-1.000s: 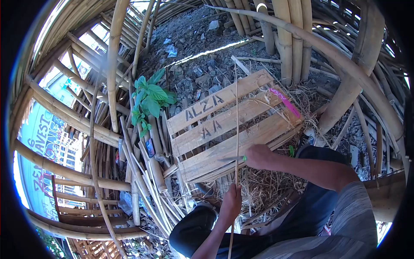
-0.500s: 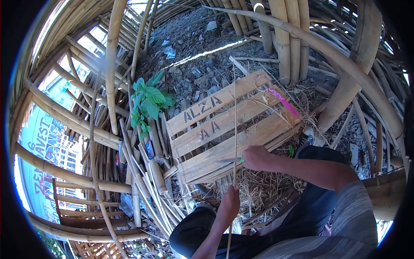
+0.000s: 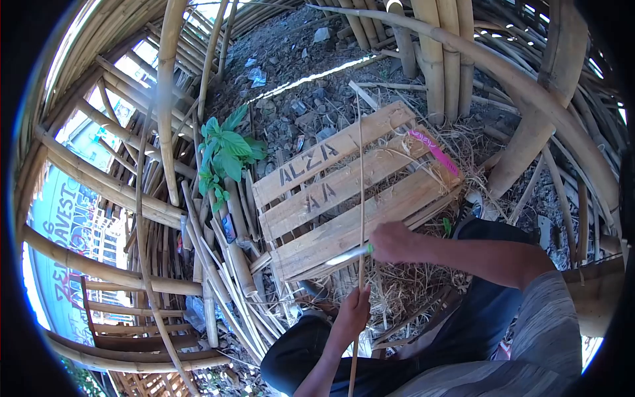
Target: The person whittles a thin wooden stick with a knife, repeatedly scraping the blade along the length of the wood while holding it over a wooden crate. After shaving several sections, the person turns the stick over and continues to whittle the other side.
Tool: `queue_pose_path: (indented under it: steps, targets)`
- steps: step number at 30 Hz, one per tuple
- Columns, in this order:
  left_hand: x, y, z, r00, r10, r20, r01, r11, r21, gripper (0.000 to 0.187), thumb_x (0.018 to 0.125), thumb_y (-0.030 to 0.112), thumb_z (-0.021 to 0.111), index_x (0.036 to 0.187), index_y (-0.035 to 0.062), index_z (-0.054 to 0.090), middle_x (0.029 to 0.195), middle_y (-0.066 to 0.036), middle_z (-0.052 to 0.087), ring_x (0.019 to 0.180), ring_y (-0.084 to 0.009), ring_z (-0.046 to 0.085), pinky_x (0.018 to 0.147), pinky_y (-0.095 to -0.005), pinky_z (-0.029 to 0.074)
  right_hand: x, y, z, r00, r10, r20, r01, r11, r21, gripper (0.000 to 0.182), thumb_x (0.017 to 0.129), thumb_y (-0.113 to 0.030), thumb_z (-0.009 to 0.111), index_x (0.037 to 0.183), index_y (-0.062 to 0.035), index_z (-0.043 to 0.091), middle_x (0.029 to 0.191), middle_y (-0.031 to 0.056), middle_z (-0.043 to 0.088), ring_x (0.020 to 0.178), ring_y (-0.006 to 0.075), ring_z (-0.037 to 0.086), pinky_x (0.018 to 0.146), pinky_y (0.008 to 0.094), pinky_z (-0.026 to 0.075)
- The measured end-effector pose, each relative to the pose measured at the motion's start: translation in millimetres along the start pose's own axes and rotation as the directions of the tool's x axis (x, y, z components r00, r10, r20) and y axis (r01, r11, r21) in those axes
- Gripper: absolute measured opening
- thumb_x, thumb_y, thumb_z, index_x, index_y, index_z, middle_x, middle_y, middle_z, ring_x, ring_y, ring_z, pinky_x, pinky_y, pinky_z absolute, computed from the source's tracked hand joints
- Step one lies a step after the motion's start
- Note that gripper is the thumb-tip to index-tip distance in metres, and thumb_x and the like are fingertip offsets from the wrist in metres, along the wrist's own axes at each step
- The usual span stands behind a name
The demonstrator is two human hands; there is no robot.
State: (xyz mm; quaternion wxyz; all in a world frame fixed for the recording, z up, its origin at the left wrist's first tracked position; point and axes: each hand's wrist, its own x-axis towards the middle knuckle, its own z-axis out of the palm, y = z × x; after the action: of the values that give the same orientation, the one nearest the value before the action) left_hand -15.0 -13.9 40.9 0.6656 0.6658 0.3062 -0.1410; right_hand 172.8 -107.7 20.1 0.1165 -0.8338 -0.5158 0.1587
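A long thin bamboo strip [image 3: 362,178] runs up the middle of the view, over a slatted wooden crate [image 3: 331,198] with stencilled letters. Low on this strip, my left hand [image 3: 350,312] is closed around it. My right hand [image 3: 391,243] grips the green handle of a knife [image 3: 348,255], whose blade points left and crosses the strip just above my left hand. The blade catches bright light. Most of the knife handle is hidden inside my fingers.
Thick bamboo poles [image 3: 456,66] stand at the right and back. Split strips [image 3: 241,317] lie in a bundle at the left, near a leafy green plant [image 3: 228,149]. Fibrous shavings [image 3: 403,298] cover the ground by my legs. A bamboo lattice [image 3: 112,258] borders the left side.
The knife blade has tilted, its tip now lower, and it shines brighter. My right hand has shifted very slightly; my left hand keeps its hold on the strip.
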Motion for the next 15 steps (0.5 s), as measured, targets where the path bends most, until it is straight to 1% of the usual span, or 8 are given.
queue_pose_path:
  steps: [1,3,6,9,10,12,13,15]
  targets:
    - [-2.9,-3.1,1.1,1.000,-0.003,0.020,0.003,1.000,0.016,0.029,0.096,0.030,0.039,0.074,0.0103,0.037,0.048,0.005,0.030,0.036,-0.0048,0.029,0.032,-0.0222,0.022,11.3,15.8,-3.2,0.980,0.189,0.057,-0.190,0.982,0.011,0.016,0.072,-0.014,0.054,0.067,-0.0004,0.061,0.068,0.0181,0.062,0.061,0.0252,0.064,0.050,0.0392,0.050]
    - [-6.3,-3.6,1.4,1.000,0.000,0.020,-0.001,1.000,0.031,0.029,0.096,0.030,0.039,0.074,0.0103,0.037,0.048,0.005,0.030,0.036,-0.0047,0.029,0.032,-0.0222,0.022,24.9,69.6,-12.0,0.877,0.469,-0.107,-0.447,0.877,0.174,0.017,0.073,-0.016,0.055,0.069,0.0001,0.062,0.068,0.0186,0.062,0.060,0.0253,0.064,0.052,0.0390,0.050]
    - [-0.8,-4.6,-0.4,0.998,0.068,0.013,-0.069,0.997,0.029,0.028,0.096,0.030,0.039,0.075,0.0111,0.037,0.049,0.006,0.029,0.036,-0.0041,0.028,0.032,-0.0222,0.021,25.8,80.8,-15.7,0.876,0.459,-0.146,-0.437,0.885,0.159,0.020,0.074,-0.017,0.057,0.071,0.0009,0.063,0.068,0.0184,0.062,0.062,0.0269,0.064,0.055,0.0386,0.051]
    - [-6.2,13.2,-5.5,0.994,-0.101,0.034,0.104,0.987,-0.119,0.027,0.096,0.029,0.038,0.075,0.0130,0.037,0.051,0.007,0.027,0.038,-0.0033,0.025,0.033,-0.0212,0.018,10.6,23.6,-0.3,0.970,0.233,-0.070,-0.220,0.963,0.157,0.020,0.072,-0.018,0.057,0.073,0.0005,0.064,0.069,0.0179,0.063,0.065,0.0290,0.064,0.058,0.0401,0.051]
    - [-6.1,14.9,-7.3,0.994,-0.102,0.024,0.104,0.987,-0.123,0.027,0.096,0.029,0.038,0.075,0.0130,0.037,0.051,0.007,0.027,0.038,-0.0033,0.025,0.033,-0.0212,0.018,6.7,13.6,3.4,0.972,0.223,-0.068,-0.210,0.965,0.159,0.020,0.072,-0.018,0.057,0.073,0.0005,0.064,0.069,0.0179,0.063,0.065,0.0290,0.064,0.058,0.0401,0.051]
    - [-8.0,13.6,-10.4,0.984,-0.146,0.102,0.165,0.965,-0.202,0.026,0.096,0.029,0.038,0.075,0.0132,0.036,0.051,0.007,0.026,0.037,-0.0033,0.024,0.033,-0.0212,0.018,1.4,1.0,11.4,0.994,0.019,-0.105,-0.010,0.996,0.084,0.021,0.070,-0.018,0.059,0.067,0.0020,0.062,0.058,0.0188,0.058,0.057,0.0307,0.061,0.055,0.0422,0.050]
    - [-8.9,12.2,-8.9,0.985,-0.139,0.101,0.158,0.964,-0.215,0.026,0.096,0.028,0.038,0.075,0.0132,0.036,0.050,0.007,0.026,0.037,-0.0033,0.023,0.033,-0.0213,0.017,11.8,14.0,6.4,0.992,0.127,0.014,-0.128,0.991,0.026,0.021,0.072,-0.019,0.056,0.074,-0.0001,0.064,0.068,0.0171,0.062,0.065,0.0300,0.064,0.060,0.0416,0.051]
    - [-11.0,5.3,-6.5,0.988,-0.129,0.080,0.141,0.974,-0.177,0.026,0.096,0.028,0.038,0.075,0.0132,0.036,0.050,0.007,0.026,0.036,-0.0033,0.023,0.033,-0.0214,0.017,23.0,63.2,-1.1,0.890,0.437,-0.128,-0.408,0.890,0.203,0.022,0.073,-0.020,0.055,0.074,-0.0006,0.065,0.068,0.0170,0.062,0.066,0.0299,0.064,0.060,0.0418,0.051]
